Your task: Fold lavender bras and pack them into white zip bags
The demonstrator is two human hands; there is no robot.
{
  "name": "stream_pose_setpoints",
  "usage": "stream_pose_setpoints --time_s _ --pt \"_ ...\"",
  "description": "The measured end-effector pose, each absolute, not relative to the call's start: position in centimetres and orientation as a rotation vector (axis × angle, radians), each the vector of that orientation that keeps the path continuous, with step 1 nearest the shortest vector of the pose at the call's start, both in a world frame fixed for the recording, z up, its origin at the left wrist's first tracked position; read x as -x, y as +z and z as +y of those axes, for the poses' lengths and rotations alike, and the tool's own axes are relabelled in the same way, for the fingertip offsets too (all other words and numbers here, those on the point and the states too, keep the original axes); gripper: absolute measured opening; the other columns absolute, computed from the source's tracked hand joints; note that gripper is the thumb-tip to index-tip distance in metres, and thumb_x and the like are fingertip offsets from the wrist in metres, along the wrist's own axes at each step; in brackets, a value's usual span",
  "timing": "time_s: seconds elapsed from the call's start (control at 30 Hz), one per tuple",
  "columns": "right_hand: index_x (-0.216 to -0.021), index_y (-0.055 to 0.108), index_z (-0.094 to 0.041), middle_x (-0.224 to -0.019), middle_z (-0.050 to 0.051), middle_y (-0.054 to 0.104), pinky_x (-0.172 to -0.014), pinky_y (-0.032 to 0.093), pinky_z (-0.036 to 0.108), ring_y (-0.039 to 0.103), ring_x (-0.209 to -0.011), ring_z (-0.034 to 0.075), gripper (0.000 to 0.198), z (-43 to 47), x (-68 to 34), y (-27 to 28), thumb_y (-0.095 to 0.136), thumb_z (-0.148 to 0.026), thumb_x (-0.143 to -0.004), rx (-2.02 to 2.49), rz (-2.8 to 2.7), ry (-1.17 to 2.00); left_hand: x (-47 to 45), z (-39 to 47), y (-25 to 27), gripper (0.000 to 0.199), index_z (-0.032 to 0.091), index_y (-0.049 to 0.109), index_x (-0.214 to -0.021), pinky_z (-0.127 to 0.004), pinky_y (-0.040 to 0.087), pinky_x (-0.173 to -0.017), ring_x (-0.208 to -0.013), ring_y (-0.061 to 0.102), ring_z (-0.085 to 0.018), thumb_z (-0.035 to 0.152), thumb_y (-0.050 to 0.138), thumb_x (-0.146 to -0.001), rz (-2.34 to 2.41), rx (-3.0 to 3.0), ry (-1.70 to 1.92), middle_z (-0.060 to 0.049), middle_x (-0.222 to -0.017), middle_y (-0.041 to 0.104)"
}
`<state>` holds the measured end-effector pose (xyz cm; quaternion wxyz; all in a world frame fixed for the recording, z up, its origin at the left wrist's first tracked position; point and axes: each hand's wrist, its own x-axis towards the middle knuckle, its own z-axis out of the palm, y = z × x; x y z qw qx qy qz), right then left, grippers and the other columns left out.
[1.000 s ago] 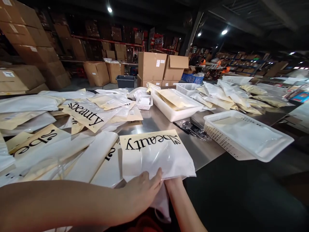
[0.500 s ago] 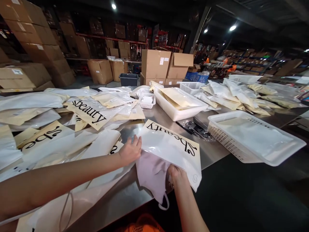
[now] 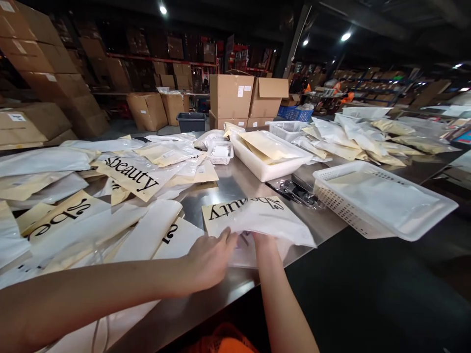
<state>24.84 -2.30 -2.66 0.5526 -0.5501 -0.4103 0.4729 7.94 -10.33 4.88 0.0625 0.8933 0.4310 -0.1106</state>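
Note:
A white and cream plastic mailing bag [image 3: 253, 215] lettered "sbeauty" lies in front of me on the metal table, its mouth towards me. My left hand [image 3: 213, 257] pinches the bag's near edge at the left of the opening. My right hand [image 3: 262, 239] reaches inside the mouth, so its fingers are hidden. The lilac garment shows at most as a faint pinkish patch through the clear lower layer. To the left, a spread of similar bags [image 3: 127, 171] is piled on the table.
A perforated white basket [image 3: 331, 203] with a pale bag in it stands at the right edge. Behind are a white tray [image 3: 257, 166] holding cream bags, a small white basket [image 3: 220, 159] and black items in clear wrap [image 3: 294, 191]. Cardboard boxes [image 3: 231, 95] stand farther back.
The lilac garment, which hung out of the bag's mouth, has gone into the bag with my right hand. My left hand has moved right and closer along the bag's edge.

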Motion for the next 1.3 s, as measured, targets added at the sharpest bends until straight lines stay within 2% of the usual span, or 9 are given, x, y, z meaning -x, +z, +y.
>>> stream_pose_setpoints --time_s 0.1,0.27,0.47,0.6,0.77,0.9,1.07,1.2,1.3 --pt "-0.092 0.074 -0.014 -0.108 0.009 0.075 -0.096 0.051 0.033 0.069 -0.102 0.016 0.032 -5.3 -24.3 -3.6 0.052 -0.037 -0.094 1.293 -0.963 1.133 -7.7 -9.6 4.1 0.079 0.013 0.031 -0.152 -0.049 0.057 -0.08 -0.114 0.062 -0.038 0.011 0.057 -0.077 1.364 -2.853 -0.326 -0.018 -0.164 0.011" --pt "-0.125 0.068 -0.018 -0.14 0.014 0.057 -0.11 0.042 0.051 0.052 -0.132 0.032 0.045 -13.6 -25.3 -5.8 0.065 -0.032 -0.082 1.531 -1.42 0.952 -6.8 -9.3 1.9 0.082 0.012 0.03 -0.153 -0.057 0.035 -0.113 -0.149 0.019 -0.039 0.009 0.054 -0.075 1.066 -3.035 -0.18 -0.01 -0.165 0.008" --pt "-0.105 0.071 -0.02 -0.104 0.012 0.073 -0.087 0.057 0.044 0.069 -0.098 0.027 0.03 -16.7 -27.7 -6.9 0.049 -0.037 -0.096 1.57 -1.741 0.227 -6.4 -9.1 1.9 0.092 0.016 0.022 -0.156 -0.06 0.027 -0.118 -0.15 0.011 -0.039 0.002 0.051 -0.07 0.994 -2.849 -0.157 -0.007 -0.165 0.004" --pt "-0.125 0.06 -0.017 -0.123 0.019 0.066 -0.085 0.053 0.055 0.06 -0.115 0.042 0.071 -17.1 -31.3 -8.8 0.064 -0.07 -0.077 1.769 -1.711 -0.259 -5.8 -7.9 3.1 0.095 0.015 0.007 -0.158 -0.051 0.031 -0.119 -0.151 0.012 -0.033 0.004 0.049 -0.074 0.972 -2.635 0.17 -0.012 -0.165 0.001" --pt "-0.115 0.069 -0.035 -0.116 0.004 0.073 -0.083 0.051 0.051 0.067 -0.107 0.033 0.028 -19.4 -33.5 -9.4 0.05 -0.029 -0.095 1.522 -2.006 -0.153 -5.7 -6.2 4.5 0.099 0.018 0.0 -0.158 -0.043 0.035 -0.118 -0.151 0.017 -0.028 0.004 0.05 -0.073 0.97 -2.449 0.348 -0.012 -0.166 0.003" --pt "-0.095 0.075 -0.029 -0.082 0.007 0.071 -0.067 0.051 0.04 0.065 -0.073 0.027 0.021 -20.6 -32.0 -5.8 0.06 -0.042 -0.089 1.567 -1.397 0.203 -6.1 -6.4 4.5 0.099 0.02 0.003 -0.158 -0.047 0.031 -0.119 -0.151 0.015 -0.031 0.005 0.051 -0.073 0.917 -2.53 0.23 -0.008 -0.166 0.002" --pt "-0.116 0.063 -0.019 -0.074 0.003 0.066 -0.046 0.046 0.028 0.059 -0.056 0.018 0.047 -16.1 -28.5 -3.9 0.058 -0.053 -0.084 1.412 -0.88 0.961 -7.0 -8.9 3.6 0.099 0.021 0.007 -0.158 -0.058 0.026 -0.119 -0.15 0.011 -0.04 0.004 0.053 -0.072 0.877 -2.622 -0.134 -0.006 -0.166 0.001" --pt "-0.108 0.064 -0.019 -0.081 0.008 0.07 -0.065 0.056 0.039 0.065 -0.071 0.024 0.038 -10.2 -27.1 -5.8 0.042 -0.042 -0.087 1.37 -1.113 0.64 -7.1 -10.3 2.7 0.098 0.024 0.017 -0.157 -0.06 0.028 -0.117 -0.15 0.007 -0.039 0.0 0.053 -0.069 0.786 -2.718 -0.301 -0.005 -0.165 0.002" --pt "-0.104 0.065 -0.021 -0.091 0.009 0.071 -0.079 0.055 0.043 0.065 -0.087 0.028 0.035 -8.3 -27.5 -6.7 0.053 -0.041 -0.077 1.381 -1.263 0.516 -5.2 -9.5 4.0 0.075 0.027 0.045 -0.146 -0.055 0.027 -0.118 -0.15 0.014 -0.038 0.006 0.058 -0.075 0.638 -2.693 -0.334 -0.006 -0.165 0.011"
